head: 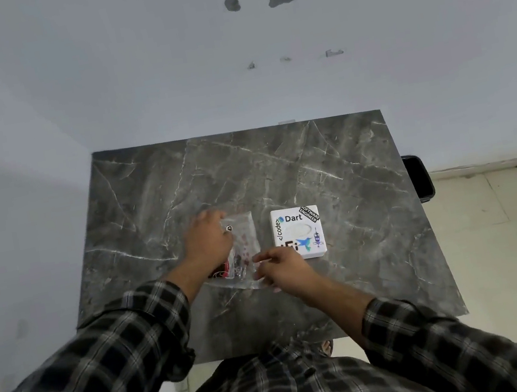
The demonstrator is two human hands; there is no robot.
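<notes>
I see the right hand (284, 268) pinching the clear bag (244, 232); left hand (209, 240) lies on it, grip blurred, cannot tell; white box (297, 232) just right of the pinch.

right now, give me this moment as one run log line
left hand on plastic bag, grip blurred | right hand pinches bag's near edge | white box beside bag | marble table
</notes>
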